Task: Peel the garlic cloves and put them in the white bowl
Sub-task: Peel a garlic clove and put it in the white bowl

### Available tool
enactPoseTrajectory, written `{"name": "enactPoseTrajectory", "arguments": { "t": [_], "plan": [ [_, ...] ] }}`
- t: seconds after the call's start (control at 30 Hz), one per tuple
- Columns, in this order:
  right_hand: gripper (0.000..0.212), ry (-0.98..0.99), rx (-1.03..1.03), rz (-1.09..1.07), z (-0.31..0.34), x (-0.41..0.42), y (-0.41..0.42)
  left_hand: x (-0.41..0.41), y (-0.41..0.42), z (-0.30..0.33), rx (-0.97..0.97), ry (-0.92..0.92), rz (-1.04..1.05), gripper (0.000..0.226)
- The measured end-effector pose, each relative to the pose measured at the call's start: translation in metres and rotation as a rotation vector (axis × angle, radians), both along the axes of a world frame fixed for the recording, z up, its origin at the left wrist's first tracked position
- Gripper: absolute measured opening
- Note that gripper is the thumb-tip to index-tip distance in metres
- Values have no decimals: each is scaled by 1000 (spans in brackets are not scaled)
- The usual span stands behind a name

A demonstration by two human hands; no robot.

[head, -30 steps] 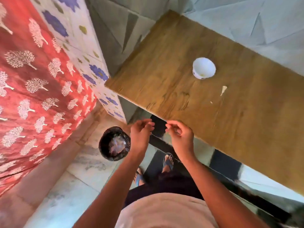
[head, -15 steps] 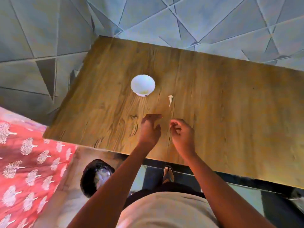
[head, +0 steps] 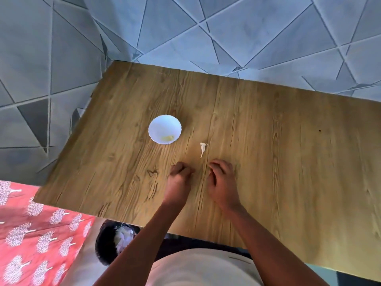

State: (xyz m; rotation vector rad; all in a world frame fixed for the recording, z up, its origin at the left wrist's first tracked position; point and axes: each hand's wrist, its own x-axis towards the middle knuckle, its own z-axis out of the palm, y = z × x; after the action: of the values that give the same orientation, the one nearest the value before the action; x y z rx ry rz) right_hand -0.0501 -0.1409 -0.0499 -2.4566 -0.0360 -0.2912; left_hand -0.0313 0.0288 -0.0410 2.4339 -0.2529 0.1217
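Wooden table (head: 268, 141) under both hands, left hand (head: 179, 178) and right hand (head: 221, 180) side by side with fingers curled, contents impossible to tell, white bowl (head: 165, 129) beyond them holding pale peeled garlic (head: 168, 138), garlic scrap (head: 203, 148) just beside it.

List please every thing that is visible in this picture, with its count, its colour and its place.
white bowl: one, white, on the table left of centre, something pale yellow inside
garlic piece: one, off-white, on the table right of the bowl
table: one, brown wood grain, against the tiled wall
wall: grey-blue triangle tiles, behind the table
bin: one, black, white scraps inside, on the floor by the table's near edge
cloth: red with white trees, lower left
left hand: fingers curled, over the table
right hand: fingers curled, beside the left
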Motion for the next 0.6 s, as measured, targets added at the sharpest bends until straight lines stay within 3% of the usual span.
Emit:
{"name": "enactPoseTrajectory", "arguments": {
  "t": [0.13,0.3,0.4,0.6],
  "plan": [
    [28,19,-21,-10,3,-1,2,0,9,6,75,-10,-45,35],
    [29,28,-77,-20,0,1,3,35,25,37,-22,-170,-14,17],
    [29,43,-108,-39,-1,0,5,73,38,51,-3,-237,68,20],
    [28,23,-113,-42,0,2,5,119,57,48,122,-96,145,28]
  ]
}}
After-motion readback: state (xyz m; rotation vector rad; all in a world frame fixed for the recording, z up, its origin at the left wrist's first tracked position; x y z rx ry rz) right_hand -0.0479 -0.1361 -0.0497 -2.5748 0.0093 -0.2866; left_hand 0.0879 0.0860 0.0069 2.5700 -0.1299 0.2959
